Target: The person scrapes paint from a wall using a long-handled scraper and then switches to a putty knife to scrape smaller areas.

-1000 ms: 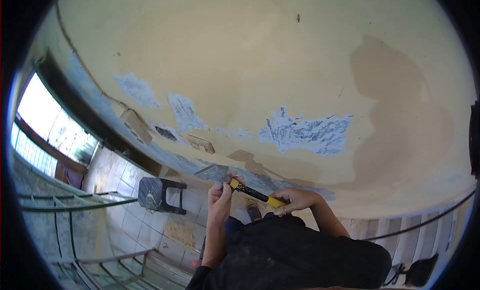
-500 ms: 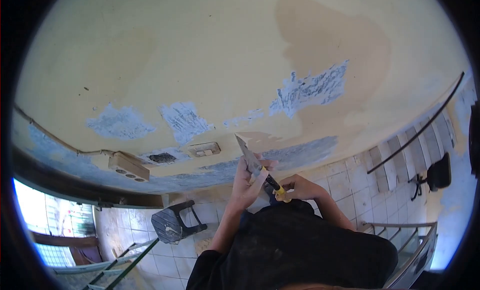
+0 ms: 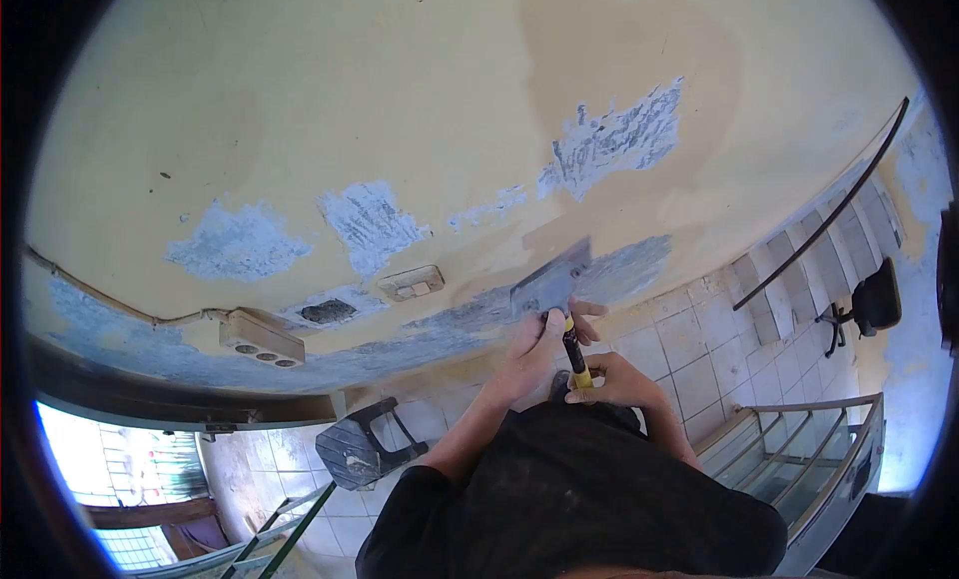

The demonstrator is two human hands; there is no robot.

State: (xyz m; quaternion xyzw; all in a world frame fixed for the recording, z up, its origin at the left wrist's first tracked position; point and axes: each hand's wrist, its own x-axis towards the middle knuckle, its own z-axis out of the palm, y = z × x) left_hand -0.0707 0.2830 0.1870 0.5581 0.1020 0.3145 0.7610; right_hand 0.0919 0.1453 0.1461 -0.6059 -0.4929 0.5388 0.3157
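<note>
Since the earlier frame, the scraper (image 3: 573,353) had turned broadside before the wall (image 3: 420,99). The left hand (image 3: 528,355) gripped it near the blade (image 3: 551,281), the right hand (image 3: 619,382) its handle's yellow end (image 3: 582,380); good handling meant fingers clear of the edge.

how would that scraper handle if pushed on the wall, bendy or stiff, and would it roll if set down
The scraper may flex slightly at its broad, flat blade, while the straight handle looks stiff. Set down, it probably wouldn't roll far, since the blade is wider than the handle.
</note>
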